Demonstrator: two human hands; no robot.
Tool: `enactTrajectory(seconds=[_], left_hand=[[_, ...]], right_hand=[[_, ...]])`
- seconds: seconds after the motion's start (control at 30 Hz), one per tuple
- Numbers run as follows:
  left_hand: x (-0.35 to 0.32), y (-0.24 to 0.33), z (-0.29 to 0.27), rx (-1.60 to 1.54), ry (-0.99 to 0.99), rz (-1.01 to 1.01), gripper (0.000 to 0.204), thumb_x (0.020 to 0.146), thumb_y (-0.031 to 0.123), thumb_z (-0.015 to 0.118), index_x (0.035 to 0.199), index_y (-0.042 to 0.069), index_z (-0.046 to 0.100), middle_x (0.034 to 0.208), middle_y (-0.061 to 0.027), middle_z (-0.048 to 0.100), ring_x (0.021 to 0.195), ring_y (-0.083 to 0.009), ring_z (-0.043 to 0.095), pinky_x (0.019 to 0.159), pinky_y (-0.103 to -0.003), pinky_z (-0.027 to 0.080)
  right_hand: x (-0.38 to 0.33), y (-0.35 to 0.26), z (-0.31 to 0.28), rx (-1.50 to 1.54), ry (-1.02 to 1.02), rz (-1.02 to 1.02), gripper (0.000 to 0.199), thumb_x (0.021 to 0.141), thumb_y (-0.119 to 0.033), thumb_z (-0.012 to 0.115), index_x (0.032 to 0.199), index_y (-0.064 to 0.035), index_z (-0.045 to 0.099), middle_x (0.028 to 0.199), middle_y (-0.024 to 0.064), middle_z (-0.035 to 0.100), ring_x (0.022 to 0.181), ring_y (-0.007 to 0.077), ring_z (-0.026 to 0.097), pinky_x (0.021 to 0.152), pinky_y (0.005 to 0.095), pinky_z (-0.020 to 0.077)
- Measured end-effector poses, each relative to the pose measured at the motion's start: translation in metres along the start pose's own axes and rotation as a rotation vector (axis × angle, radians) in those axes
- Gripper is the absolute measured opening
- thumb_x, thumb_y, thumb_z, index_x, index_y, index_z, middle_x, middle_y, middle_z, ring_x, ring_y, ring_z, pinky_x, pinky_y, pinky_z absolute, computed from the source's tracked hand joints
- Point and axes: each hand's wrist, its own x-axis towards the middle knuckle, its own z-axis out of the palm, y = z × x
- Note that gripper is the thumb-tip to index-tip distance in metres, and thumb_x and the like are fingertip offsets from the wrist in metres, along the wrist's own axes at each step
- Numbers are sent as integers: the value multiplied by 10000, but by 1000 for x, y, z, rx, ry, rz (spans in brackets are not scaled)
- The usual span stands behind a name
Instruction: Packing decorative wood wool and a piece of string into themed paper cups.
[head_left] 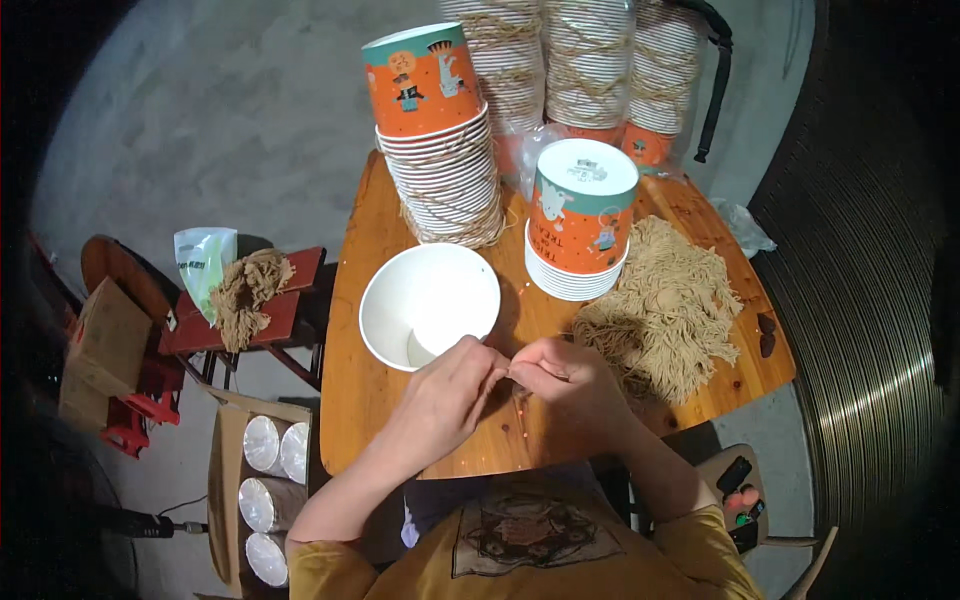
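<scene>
My left hand (452,392) and my right hand (568,385) meet over the near part of the wooden table, fingertips pinched close together. Whatever lies between them is too small to make out. Just beyond my left hand stands a white-lined paper bucket (392,300), its mouth facing up toward me. Past my right hand is a short stack of orange paper buckets (583,232), turned upside down with printed cartoon figures. To the right of that stack, a heap of tan cords (670,305) spreads over the tabletop, close to my right hand.
A tall nested bucket stack (445,190) with cord handles rises at the back left. Bagged bucket stacks (588,70) stand behind. A red bench (285,285) holds more cords (250,290). At lower left, a cardboard box (232,470) contains wrapped stacks. A corrugated shutter (880,380) borders the right.
</scene>
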Motion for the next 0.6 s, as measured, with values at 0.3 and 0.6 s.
enactTrajectory(seconds=[0.3,0.6], left_hand=[[43,-39,14,185,90,-76,196,845,126,610,935,0,489,874,-189,517,821,-391,542,678,-444,459],[37,-47,-12,121,-174,-426,457,855,176,564,1265,28,428,842,-215,642,811,-407,613,744,-464,477]], right_hand=[[13,33,-13,185,167,191,76,854,-89,617,869,-14,610,732,-48,545,676,12,451,615,183,370],[21,31,-10,110,323,52,96,870,-118,603,872,-29,640,619,-60,468,565,19,395,500,204,333]])
